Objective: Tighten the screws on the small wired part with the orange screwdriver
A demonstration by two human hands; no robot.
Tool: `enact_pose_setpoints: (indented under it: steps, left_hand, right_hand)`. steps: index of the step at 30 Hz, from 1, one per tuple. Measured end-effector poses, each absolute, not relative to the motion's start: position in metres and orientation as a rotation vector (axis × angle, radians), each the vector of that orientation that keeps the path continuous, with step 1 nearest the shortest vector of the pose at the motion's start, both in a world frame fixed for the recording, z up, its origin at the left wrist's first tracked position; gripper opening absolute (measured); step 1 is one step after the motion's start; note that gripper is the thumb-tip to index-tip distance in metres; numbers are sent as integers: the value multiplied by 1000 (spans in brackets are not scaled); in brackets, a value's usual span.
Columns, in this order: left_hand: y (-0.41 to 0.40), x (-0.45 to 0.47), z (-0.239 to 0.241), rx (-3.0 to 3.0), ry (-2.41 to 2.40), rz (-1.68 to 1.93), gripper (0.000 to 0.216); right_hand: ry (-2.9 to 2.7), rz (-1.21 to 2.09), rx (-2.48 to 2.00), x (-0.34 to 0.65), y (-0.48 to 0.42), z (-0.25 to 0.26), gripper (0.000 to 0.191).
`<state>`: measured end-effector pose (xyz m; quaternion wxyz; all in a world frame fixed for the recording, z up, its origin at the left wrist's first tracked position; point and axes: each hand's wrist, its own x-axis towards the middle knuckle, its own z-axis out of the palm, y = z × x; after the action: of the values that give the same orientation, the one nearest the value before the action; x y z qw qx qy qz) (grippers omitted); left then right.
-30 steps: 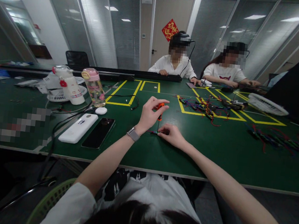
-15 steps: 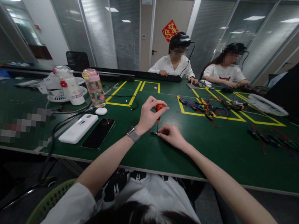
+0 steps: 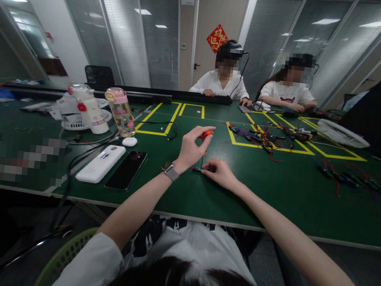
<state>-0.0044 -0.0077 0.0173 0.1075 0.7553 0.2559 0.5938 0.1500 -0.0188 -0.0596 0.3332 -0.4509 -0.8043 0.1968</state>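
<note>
My left hand [image 3: 190,146], with a watch at the wrist, has its thumb and fingers closed around the orange handle of a screwdriver [image 3: 207,134]. The screwdriver stands upright, its thin dark shaft reaching down to a small circuit board [image 3: 196,168] with thin wires. Low over the table, my right hand [image 3: 222,174] pinches the right end of this board between thumb and fingertips. The fingers cover part of the board, and the screwdriver's tip is too small to make out.
Left of my arms lie a black phone [image 3: 126,169], a white power bank [image 3: 101,164] and a white earbud case [image 3: 129,142]. Two bottles stand behind them. Wired boards [image 3: 263,136] lie to the right on the green table [image 3: 272,207]. Two people sit across.
My left hand's grip on the screwdriver handle has shifted: the fingers now wrap further over its top and the thumb sits across it. My right hand stays at the board.
</note>
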Motion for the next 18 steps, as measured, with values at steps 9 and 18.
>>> enact_pose_setpoints:
  steps: [9, 18]
  left_hand:
    - [-9, -5, 15, 2258, 823, 1803, 11]
    - [-9, -4, 14, 2219, 742, 1701, 23]
  right_hand:
    - [-2095, 535, -1172, 150, -19, -59, 8]
    - [-2092, 550, -1170, 150, -19, -58, 8]
